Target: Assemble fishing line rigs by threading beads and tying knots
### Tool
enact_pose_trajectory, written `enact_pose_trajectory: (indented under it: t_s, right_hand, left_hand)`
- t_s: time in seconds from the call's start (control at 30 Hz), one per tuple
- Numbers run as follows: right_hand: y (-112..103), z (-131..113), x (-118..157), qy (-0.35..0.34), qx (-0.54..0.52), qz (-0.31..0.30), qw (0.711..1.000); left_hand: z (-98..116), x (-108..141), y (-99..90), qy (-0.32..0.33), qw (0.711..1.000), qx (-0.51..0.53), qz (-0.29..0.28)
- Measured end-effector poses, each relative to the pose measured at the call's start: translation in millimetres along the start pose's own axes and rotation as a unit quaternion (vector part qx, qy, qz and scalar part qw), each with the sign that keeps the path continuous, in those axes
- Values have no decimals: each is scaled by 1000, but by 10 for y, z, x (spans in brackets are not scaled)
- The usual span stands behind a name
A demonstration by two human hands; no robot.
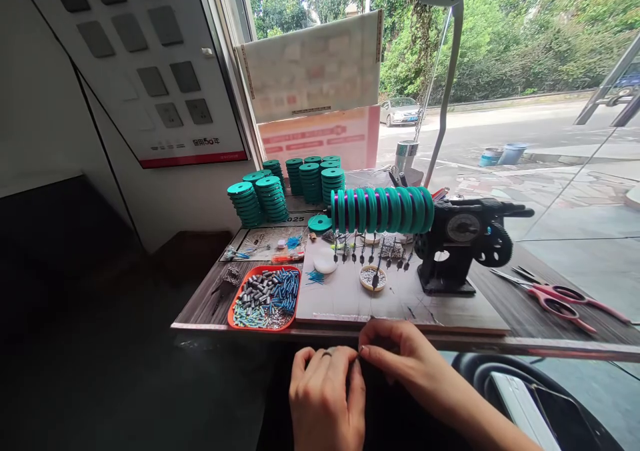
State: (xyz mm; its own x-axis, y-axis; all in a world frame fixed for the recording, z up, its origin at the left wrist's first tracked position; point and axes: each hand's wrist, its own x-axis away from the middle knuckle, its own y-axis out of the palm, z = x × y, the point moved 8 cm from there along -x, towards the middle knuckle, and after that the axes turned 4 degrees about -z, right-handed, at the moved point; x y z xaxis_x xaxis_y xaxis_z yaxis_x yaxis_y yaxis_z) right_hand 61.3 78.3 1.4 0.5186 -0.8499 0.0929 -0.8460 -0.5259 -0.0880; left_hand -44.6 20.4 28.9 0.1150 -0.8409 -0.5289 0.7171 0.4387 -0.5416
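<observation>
Below the table's front edge, my left hand [327, 394] and my right hand [407, 354] meet in front of my dark clothing. Both are closed, thumbs and fingertips pinched together almost touching; something small and dark may sit between them, too small to make out. Past them, on the white board [340, 304], stands a black winding machine [465, 244] with a row of teal spools [383, 211] on its shaft. Short dark lines with little dark weights [375, 281] hang from these spools. A round dish of small pale beads [380, 276] sits beneath.
An orange-red tray [250, 324] holds dark cylinders, blue springs and small metal parts. Stacks of teal spools [270, 201] stand at the back. Red-handled scissors [560, 304] lie at right. A phone [563, 417] rests low right. A lamp arm [445, 97] rises behind the machine.
</observation>
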Motion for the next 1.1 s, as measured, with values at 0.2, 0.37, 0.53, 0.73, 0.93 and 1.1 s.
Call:
enact_pose_trajectory:
  t_s: [0.2,0.37,0.53,0.73,0.93,1.1]
  right_hand:
    - [6,9,-25,14,-27,-8,1000]
    - [-64,-36,27,-15,9,22,1000]
    - [-197,-418,219,-203,216,137,945]
    - [-47,-502,26,-233,261,23,936]
    - [-66,-439,-120,-173,156,5,973]
    - [-116,-420,-119,-174,127,23,976]
  left_hand:
    - [68,14,25,50,996,-66,-32]
    - [-98,-42,76,-83,987,30,-134]
    - [-275,-2,360,-324,813,417,-246]
    - [-268,-13,497,-428,618,613,-240]
    - [-241,-3,598,-439,521,680,-271]
    - [-261,-36,646,-422,522,688,-278]
